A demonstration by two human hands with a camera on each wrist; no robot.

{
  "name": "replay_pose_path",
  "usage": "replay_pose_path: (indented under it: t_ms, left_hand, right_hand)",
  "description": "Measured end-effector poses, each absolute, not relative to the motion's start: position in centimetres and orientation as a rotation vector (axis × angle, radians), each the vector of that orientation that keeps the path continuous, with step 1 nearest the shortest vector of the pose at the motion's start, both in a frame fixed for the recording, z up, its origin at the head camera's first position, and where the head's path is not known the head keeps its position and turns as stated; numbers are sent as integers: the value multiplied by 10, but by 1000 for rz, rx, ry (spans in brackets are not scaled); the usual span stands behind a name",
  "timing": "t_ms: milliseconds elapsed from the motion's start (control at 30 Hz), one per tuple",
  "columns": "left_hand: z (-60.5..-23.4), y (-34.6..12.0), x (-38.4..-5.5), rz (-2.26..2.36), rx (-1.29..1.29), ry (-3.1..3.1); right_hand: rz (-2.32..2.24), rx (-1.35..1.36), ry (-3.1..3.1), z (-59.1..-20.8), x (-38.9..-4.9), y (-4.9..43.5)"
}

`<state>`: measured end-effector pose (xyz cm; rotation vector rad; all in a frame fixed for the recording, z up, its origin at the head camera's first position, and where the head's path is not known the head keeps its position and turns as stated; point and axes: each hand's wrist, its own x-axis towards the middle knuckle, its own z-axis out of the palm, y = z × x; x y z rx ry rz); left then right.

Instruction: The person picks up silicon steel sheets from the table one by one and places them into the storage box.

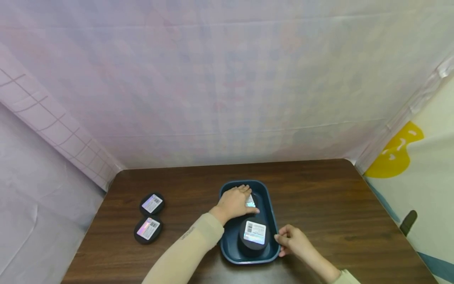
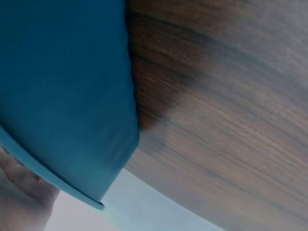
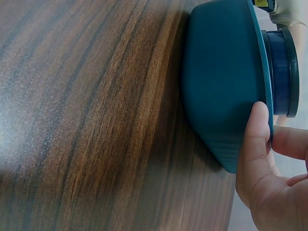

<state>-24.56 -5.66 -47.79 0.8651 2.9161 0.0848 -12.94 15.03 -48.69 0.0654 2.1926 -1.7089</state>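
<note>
A dark blue tray lies on the wooden table. Inside it, toward the far end, my left hand grips a round black container from above, fingers on the far side and thumb on the near side; the hand covers most of it. Nearer me in the tray stands another round black container with a white label; its side shows dark blue above the rim in the right wrist view. My right hand pinches the tray's right rim near the front corner, thumb and fingers on either side of the wall.
Two round black containers with labels, a far one and a near one, lie side by side on the left of the brown table. A pale cloth wall rises behind the table's back edge, with more cloth at both sides.
</note>
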Motion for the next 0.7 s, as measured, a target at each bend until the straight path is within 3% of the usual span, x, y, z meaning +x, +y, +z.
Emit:
replay_pose_path:
  t_ms: [333,700]
  left_hand:
    - [-474,-63,-244,163,920,2928]
    - [-473,-77,-238,103,798,3018]
  right_hand:
    - [-1690,47,2216,-490,-128,151]
    - [-1697,51,2212,-490,-130,151]
